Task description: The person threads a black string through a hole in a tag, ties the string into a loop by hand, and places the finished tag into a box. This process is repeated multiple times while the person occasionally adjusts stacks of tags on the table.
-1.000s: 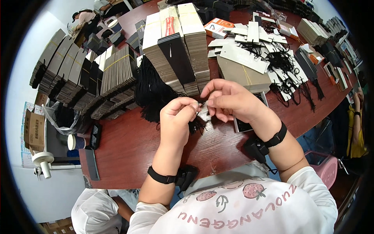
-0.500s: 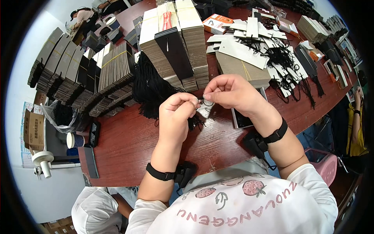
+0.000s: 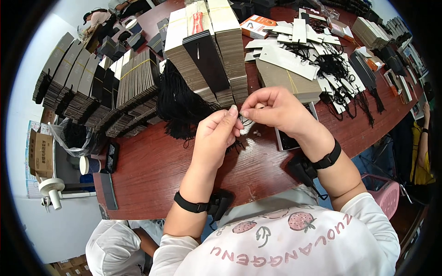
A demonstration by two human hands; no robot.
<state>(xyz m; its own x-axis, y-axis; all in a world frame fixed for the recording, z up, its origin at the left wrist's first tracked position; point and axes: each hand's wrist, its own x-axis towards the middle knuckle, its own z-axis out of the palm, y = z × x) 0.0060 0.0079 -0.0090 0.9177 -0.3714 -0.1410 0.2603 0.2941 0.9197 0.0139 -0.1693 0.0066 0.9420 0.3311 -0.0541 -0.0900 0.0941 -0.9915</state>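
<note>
Both my hands meet above the red-brown table (image 3: 184, 179) and pinch a thin black cord (image 3: 244, 119). My left hand (image 3: 217, 131) has its thumb pressed to the curled fingers, thumb tip up. My right hand (image 3: 271, 108) grips the cord between thumb and index finger, forming a small bend. Fingers partly hide the cord. Left of them spills a thick bundle of black cords (image 3: 177, 103). Behind stand tall banded stacks of card tags (image 3: 230, 50), with a dark tag block (image 3: 206, 64) leaning on the front and a red-handled tool (image 3: 197, 23) above it.
A small open box (image 3: 289, 143) with dark contents sits under my right wrist. Corded white tags (image 3: 287, 63) pile up at the right, near an orange-white box (image 3: 257, 27). More stacks (image 3: 138, 80) line the left. A person's white sleeve (image 3: 113, 246) is at lower left.
My left hand has shifted slightly right and turned, its thumb now pointing up. The right hand stays nearly in place, still pinching the cord.
</note>
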